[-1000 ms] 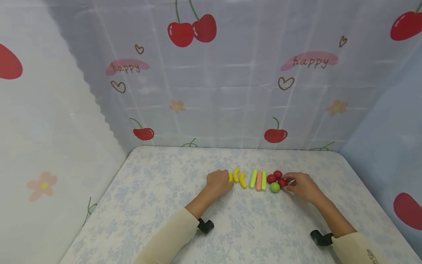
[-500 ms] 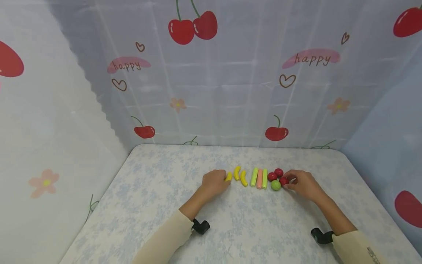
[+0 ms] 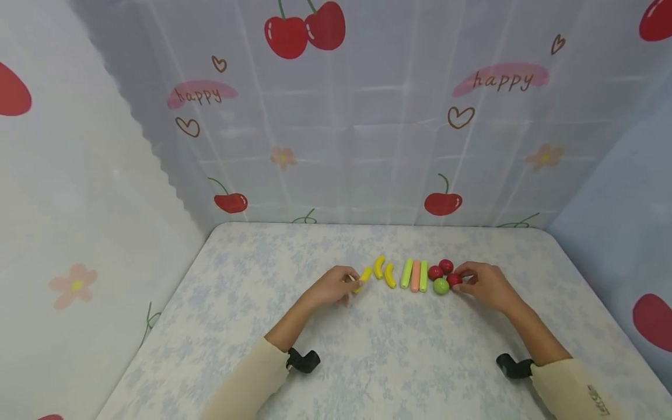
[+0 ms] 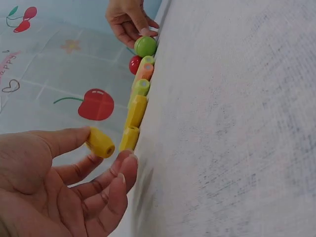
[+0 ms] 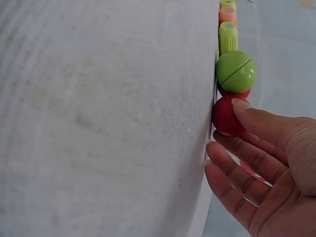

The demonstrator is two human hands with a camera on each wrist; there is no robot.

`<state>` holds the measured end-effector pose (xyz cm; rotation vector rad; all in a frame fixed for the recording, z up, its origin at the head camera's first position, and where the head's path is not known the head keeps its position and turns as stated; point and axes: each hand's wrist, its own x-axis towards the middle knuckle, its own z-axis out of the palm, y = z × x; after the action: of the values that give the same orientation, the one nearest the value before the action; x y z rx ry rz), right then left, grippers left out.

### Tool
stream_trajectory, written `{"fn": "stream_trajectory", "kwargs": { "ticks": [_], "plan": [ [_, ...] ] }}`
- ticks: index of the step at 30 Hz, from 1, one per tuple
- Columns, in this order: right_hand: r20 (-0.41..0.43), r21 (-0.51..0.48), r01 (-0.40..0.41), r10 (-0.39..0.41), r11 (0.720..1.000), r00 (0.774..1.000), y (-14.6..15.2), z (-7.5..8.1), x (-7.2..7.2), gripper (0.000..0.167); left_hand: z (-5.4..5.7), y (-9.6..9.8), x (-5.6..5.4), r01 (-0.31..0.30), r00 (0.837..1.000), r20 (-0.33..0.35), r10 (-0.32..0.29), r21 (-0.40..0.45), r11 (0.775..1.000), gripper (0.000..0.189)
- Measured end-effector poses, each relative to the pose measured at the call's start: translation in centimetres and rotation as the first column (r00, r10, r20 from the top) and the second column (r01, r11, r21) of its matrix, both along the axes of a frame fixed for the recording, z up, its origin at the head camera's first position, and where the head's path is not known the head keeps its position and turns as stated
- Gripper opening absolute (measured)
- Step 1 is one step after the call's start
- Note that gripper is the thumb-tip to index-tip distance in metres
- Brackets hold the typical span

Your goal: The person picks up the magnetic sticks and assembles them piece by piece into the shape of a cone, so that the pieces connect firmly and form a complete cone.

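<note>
Between thumb and forefinger, my left hand (image 3: 332, 284) pinches a small yellow toy banana (image 3: 363, 279); its other fingers are loosely bent in the left wrist view. Two more toy bananas (image 3: 389, 275) lie just to its right. My right hand (image 3: 488, 284) has thumb and fingers on a small red ball (image 3: 454, 280), the rightmost of three. A green ball (image 3: 441, 286) with a seam line sits against the group on its near side. In the right wrist view, the thumb presses on the red ball (image 5: 228, 116) and the other fingers curve near the tabletop.
Two light green sticks (image 3: 406, 273) with a salmon-pink stick (image 3: 416, 276) between them lie side by side between the bananas and balls. The pale flowered table (image 3: 388, 350) is bounded by a cherry-printed curtain (image 3: 357, 146). A black wrist camera (image 3: 303, 361) hangs below the left sleeve.
My left hand has turned and drawn slightly left, so the banana it pinches shows more fully and slants. The right hand stays at the red ball. The head view has tilted down a little.
</note>
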<state>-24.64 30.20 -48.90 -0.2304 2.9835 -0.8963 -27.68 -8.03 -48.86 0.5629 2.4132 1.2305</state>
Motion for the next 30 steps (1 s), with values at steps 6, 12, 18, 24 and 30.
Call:
{"fn": "stream_trajectory", "kwargs": {
  "ticks": [6,12,18,24,30],
  "plan": [
    [-0.032,-0.014,-0.010,0.009,1.000,0.999,0.0,-0.1,0.1,0.040,-1.1,-0.9,0.2,0.021,0.985,0.166,-0.050,0.172,0.985,0.028],
    [-0.064,-0.029,0.005,-0.007,1.000,0.998,0.2,0.4,0.8,0.040,-1.6,-1.6,1.1,0.044,0.957,0.261,-0.125,0.296,0.954,0.036],
    [-0.172,-0.037,-0.013,0.007,0.999,0.985,-0.1,1.4,1.6,0.039,-1.8,-2.4,2.3,0.052,0.936,0.307,-0.175,0.370,0.928,0.040],
    [-0.243,-0.062,-0.041,0.025,0.997,0.970,-2.2,3.5,2.9,0.042,-2.1,-2.7,2.7,0.070,0.917,0.327,-0.229,0.433,0.899,0.045],
    [-0.267,-0.117,-0.079,0.046,0.990,0.963,-4.5,4.7,3.8,0.040,-2.5,-2.7,3.2,0.064,0.882,0.373,-0.287,0.509,0.858,0.049]
  ]
}}
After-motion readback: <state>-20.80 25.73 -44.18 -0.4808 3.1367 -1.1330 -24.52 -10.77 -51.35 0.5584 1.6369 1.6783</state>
